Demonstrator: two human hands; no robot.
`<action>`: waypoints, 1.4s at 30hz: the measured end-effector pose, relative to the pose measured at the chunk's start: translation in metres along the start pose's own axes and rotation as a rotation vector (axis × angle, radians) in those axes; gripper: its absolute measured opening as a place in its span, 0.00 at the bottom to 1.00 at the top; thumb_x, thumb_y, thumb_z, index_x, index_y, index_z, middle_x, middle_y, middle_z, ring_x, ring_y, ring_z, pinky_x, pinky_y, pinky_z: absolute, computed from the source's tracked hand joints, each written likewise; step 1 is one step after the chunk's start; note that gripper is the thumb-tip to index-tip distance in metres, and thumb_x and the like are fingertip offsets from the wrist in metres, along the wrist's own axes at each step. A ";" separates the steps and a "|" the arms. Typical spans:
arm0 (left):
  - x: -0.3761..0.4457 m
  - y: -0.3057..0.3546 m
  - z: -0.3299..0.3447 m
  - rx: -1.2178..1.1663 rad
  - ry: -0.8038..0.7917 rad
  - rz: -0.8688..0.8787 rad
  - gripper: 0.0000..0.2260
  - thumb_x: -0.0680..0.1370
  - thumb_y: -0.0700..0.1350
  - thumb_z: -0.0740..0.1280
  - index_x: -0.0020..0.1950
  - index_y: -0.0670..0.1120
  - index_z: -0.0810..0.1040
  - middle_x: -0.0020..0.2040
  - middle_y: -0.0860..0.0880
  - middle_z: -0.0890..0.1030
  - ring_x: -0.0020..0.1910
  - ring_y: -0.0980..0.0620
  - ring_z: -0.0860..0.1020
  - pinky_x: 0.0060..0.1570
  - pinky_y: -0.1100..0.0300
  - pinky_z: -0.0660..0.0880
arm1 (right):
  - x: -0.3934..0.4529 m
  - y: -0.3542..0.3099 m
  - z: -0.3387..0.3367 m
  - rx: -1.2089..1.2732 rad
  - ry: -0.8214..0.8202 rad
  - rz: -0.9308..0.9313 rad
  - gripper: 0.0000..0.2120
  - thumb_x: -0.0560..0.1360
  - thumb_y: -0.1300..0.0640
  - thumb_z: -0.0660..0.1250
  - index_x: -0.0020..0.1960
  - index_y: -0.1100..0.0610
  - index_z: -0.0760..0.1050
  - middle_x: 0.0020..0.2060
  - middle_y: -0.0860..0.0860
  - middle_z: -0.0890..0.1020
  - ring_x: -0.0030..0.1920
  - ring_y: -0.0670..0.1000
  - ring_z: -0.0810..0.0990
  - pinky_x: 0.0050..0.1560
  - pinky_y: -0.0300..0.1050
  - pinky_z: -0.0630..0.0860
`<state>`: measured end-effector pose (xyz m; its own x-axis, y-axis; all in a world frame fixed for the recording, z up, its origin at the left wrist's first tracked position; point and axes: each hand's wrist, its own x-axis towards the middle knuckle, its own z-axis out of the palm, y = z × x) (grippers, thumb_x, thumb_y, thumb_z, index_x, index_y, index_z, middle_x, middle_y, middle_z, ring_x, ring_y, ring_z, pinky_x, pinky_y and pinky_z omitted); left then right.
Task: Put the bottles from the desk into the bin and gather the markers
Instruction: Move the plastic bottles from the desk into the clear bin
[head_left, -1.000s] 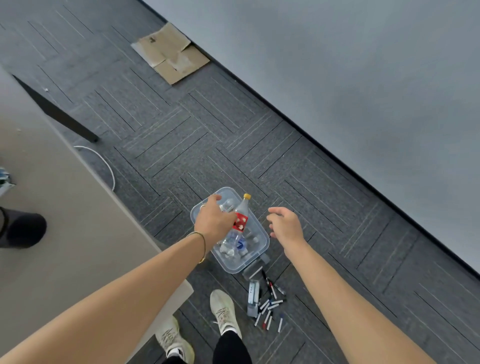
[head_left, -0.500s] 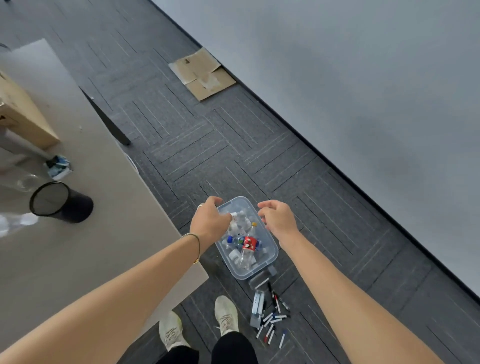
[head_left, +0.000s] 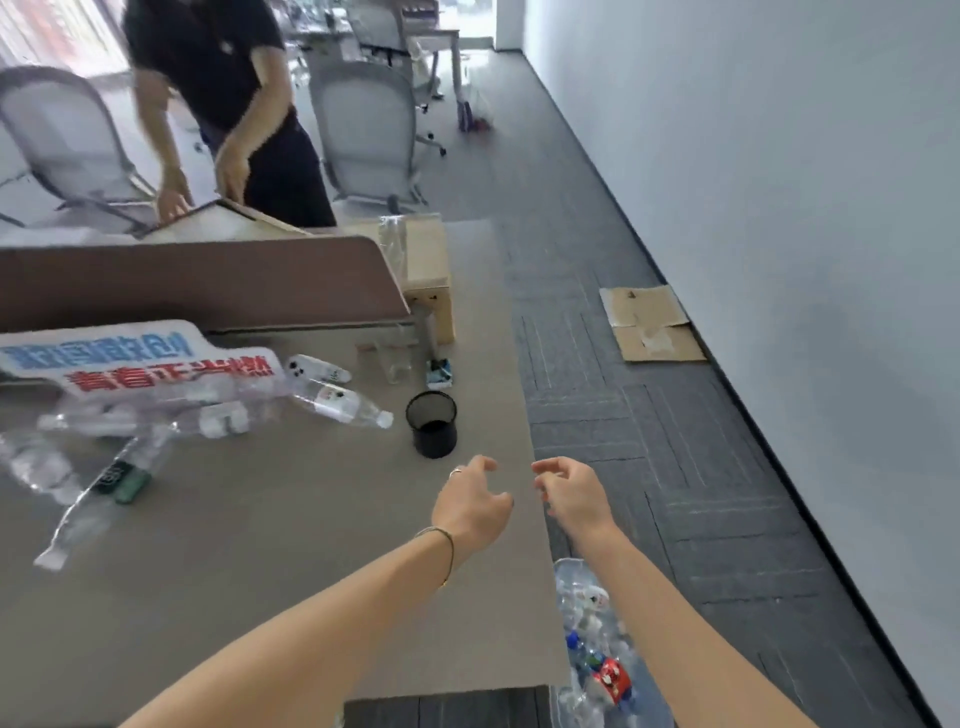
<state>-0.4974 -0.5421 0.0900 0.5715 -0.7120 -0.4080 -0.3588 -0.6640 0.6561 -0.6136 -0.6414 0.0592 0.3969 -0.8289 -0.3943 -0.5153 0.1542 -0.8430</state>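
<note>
Mostly clear bottles (head_left: 340, 402) lying flat.

Even bright daylight, soft shadows; heavy motion blur left; wide-angle edge distortion.

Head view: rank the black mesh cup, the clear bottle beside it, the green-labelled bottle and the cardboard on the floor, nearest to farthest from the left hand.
1. Black mesh cup, on the desk just beyond the left hand.
2. Clear bottle, lying left of the cup.
3. Cardboard, on the floor by the wall, and green-labelled bottle, far left on the desk: too close to call.
</note>
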 end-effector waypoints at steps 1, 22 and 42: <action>0.001 -0.009 -0.014 -0.013 0.021 -0.015 0.23 0.77 0.45 0.66 0.73 0.52 0.72 0.67 0.47 0.76 0.54 0.49 0.80 0.53 0.58 0.77 | 0.003 -0.011 0.014 -0.035 -0.028 -0.024 0.08 0.74 0.59 0.65 0.44 0.48 0.80 0.41 0.50 0.85 0.42 0.51 0.81 0.51 0.55 0.79; 0.072 -0.276 -0.299 -0.022 0.230 -0.268 0.24 0.79 0.47 0.66 0.76 0.50 0.71 0.72 0.47 0.73 0.69 0.45 0.74 0.62 0.53 0.74 | 0.031 -0.164 0.332 -0.274 -0.239 -0.154 0.08 0.78 0.61 0.68 0.46 0.50 0.82 0.40 0.45 0.83 0.42 0.47 0.80 0.45 0.41 0.72; 0.152 -0.424 -0.328 0.166 0.272 -0.607 0.26 0.79 0.51 0.63 0.76 0.53 0.62 0.65 0.46 0.74 0.65 0.42 0.75 0.61 0.50 0.69 | 0.080 -0.171 0.438 -0.466 -0.414 -0.145 0.09 0.79 0.60 0.67 0.48 0.48 0.82 0.45 0.44 0.85 0.49 0.44 0.82 0.46 0.40 0.73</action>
<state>-0.0165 -0.2935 -0.0420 0.8644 -0.1341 -0.4845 -0.0122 -0.9691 0.2463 -0.1613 -0.4988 0.0117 0.7000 -0.5326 -0.4757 -0.6737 -0.2714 -0.6874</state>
